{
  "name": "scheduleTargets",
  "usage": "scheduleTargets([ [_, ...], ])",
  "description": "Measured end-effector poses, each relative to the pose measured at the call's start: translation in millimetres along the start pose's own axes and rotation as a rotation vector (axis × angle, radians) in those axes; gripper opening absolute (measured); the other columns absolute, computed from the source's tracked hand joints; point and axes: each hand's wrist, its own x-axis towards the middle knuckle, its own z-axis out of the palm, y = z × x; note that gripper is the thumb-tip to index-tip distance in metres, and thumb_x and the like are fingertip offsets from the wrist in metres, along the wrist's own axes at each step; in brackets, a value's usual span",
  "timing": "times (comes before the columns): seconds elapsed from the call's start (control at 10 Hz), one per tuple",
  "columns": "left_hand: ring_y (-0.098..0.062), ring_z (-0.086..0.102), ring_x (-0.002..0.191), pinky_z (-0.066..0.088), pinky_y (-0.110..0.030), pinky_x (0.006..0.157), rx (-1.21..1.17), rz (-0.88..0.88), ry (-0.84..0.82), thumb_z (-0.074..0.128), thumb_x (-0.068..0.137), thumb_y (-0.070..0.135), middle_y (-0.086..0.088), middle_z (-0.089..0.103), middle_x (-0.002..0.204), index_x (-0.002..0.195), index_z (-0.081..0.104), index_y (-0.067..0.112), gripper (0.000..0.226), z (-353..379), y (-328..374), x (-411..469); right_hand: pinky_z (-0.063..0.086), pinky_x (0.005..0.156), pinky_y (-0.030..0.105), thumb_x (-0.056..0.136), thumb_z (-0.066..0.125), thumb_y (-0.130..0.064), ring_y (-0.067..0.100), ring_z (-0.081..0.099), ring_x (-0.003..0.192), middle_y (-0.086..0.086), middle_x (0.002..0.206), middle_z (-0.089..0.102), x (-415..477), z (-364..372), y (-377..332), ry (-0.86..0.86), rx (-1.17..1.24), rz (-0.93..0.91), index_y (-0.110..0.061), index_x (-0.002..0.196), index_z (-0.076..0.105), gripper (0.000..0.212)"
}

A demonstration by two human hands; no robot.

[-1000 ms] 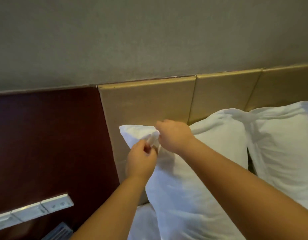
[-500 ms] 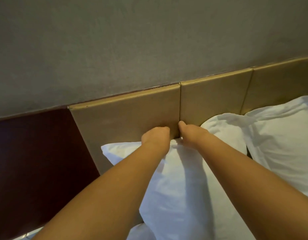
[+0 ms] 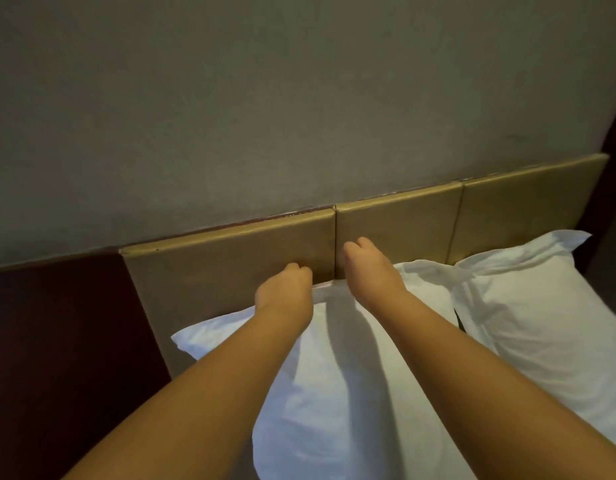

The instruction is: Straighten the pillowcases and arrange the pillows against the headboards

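Tan padded panels form the headboard (image 3: 230, 265) under a grey wall (image 3: 265, 98), with dark red wood panelling (image 3: 57, 341) on the left. Two white pillows lean against it: the near pillow (image 3: 334, 393) and a second pillow (image 3: 542, 306) beside it. The left hand (image 3: 285, 292) curls closed at the near pillow's top edge; whether it grips cloth cannot be told. The right hand (image 3: 368, 268) hovers just above that edge, fingers loosely bent, holding nothing visible.

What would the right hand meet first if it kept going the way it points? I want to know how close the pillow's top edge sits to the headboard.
Most likely the tan headboard. The right hand reaches over the near pillow straight toward it; the gap is unclear.
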Motion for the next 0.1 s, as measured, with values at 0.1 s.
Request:
scheduleTargets([
  [0.1,-0.022,0.056,0.082,0.048,-0.032,0.067,-0.07,0.08,0.083,0.053,0.096,0.025,-0.002,0.05,0.103,0.106,0.053,0.022,0.01,-11.9,-2.4,-14.6,0.052,0.076,0.031,0.093,0.056,-0.017,0.019,0.053,0.081,0.004,0.102,0.056,1.3,-2.0,-16.1,-0.015,0.02,-0.011,-0.018,0.102,0.058,0.009],
])
